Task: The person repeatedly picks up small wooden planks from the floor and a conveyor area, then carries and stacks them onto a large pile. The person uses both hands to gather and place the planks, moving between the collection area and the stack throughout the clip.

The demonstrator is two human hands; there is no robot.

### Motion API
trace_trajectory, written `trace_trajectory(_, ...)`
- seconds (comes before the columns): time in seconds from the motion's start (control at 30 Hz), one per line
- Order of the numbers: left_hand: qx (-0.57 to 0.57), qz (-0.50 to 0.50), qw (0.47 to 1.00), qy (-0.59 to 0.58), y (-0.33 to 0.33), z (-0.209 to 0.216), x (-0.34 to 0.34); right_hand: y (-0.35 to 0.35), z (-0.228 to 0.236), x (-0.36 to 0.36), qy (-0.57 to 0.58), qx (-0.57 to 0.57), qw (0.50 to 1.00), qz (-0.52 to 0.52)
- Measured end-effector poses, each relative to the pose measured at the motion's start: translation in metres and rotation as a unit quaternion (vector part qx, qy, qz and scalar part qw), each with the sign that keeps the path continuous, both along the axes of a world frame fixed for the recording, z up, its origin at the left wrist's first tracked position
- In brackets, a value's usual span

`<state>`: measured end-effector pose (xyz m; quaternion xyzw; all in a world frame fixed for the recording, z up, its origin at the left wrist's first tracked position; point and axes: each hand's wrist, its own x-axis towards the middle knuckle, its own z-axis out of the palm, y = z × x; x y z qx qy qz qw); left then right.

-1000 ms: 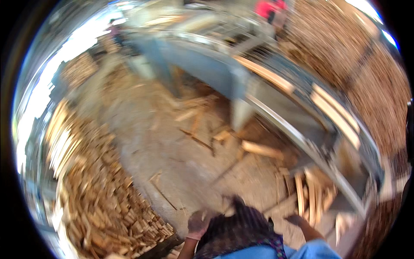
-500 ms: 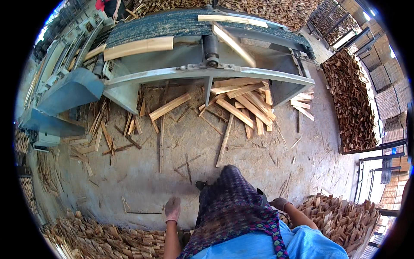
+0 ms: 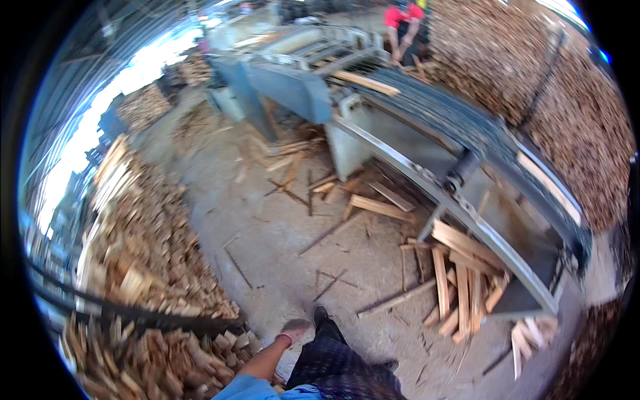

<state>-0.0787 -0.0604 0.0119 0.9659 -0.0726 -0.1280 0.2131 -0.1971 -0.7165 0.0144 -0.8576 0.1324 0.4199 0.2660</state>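
Observation:
My left hand (image 3: 295,328), in a pale pinkish glove, hangs low beside my dark trousers. It is smeared by motion, so its fingers do not read clearly, and no held thing shows. Nearest to it are the wood pieces stacked at the lower left (image 3: 193,360). My right hand is out of the picture. Ahead stands a grey-blue conveyor machine with a dark belt (image 3: 460,103). One pale board (image 3: 365,83) lies near the belt's far end, and another (image 3: 548,183) lies along its right side.
Loose boards (image 3: 460,287) are heaped on the floor under the conveyor frame (image 3: 407,167). Thin sticks (image 3: 331,283) lie scattered ahead of my shoe. A long wood stack (image 3: 153,247) runs along the left. Beyond the machine, a person in red (image 3: 405,30) bends beside a tall wood stack (image 3: 480,53).
My view has swung to the left, so the machine now sits farther right. My right hand has left the picture. The board tilted off the belt's near edge no longer shows there.

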Motion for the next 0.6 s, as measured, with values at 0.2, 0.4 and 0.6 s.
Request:
trace_trajectory(0.2, -0.049, 0.034, 0.987, 0.149, -0.131, 0.002, -0.049, -0.086, 0.029, 0.093, -0.041, -0.006, 0.998, -0.050)
trace_trajectory(0.4, 0.050, -0.101, 0.959, 0.260, -0.181, -0.026, -0.033, -0.135, 0.049, 0.042, -0.078, -0.015, 0.993, -0.086)
trace_trajectory(0.6, 0.062, -0.059, 0.950, 0.299, -0.193, -0.046, 0.010, -0.172, 0.042, -0.128, -0.195, -0.031, 0.978, 0.072)
